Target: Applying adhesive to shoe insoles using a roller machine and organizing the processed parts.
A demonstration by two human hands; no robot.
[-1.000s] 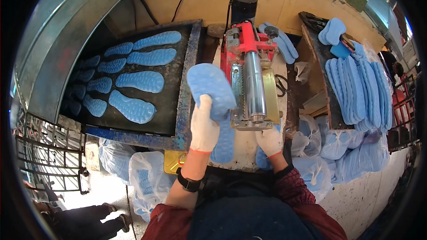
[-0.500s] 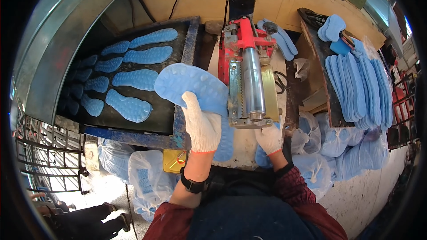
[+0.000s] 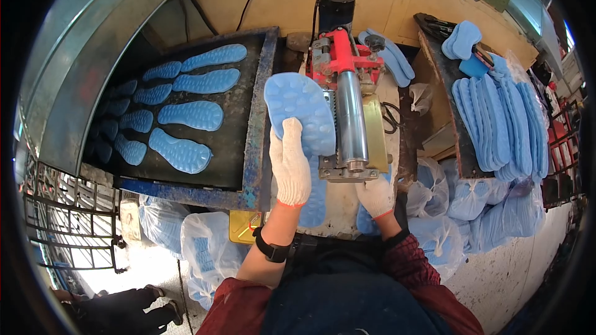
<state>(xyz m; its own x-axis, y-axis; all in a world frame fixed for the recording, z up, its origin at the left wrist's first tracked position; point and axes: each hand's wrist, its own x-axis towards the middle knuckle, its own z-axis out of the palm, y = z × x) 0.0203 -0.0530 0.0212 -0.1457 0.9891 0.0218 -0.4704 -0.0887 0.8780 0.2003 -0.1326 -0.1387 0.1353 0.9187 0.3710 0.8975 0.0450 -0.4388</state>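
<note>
Left white-gloved hand [image 3: 290, 170], clamped on bumpy blue insole [image 3: 299, 102], swung it upright at red-and-steel roller machine's [image 3: 352, 118] left, still unplaced; right white-gloved hand [image 3: 376, 197] half-hidden, grip couldn't be told.

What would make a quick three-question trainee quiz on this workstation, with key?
1. Which hand holds up a blue insole: left or right?
2. True or false: the blue-framed tray stands to the left of the red machine.
3. Where does the loose insole pile lie? A) on the tray; B) on the right-hand shelf; C) on the machine.

Key: 1. The left hand. 2. True. 3. B.
</note>
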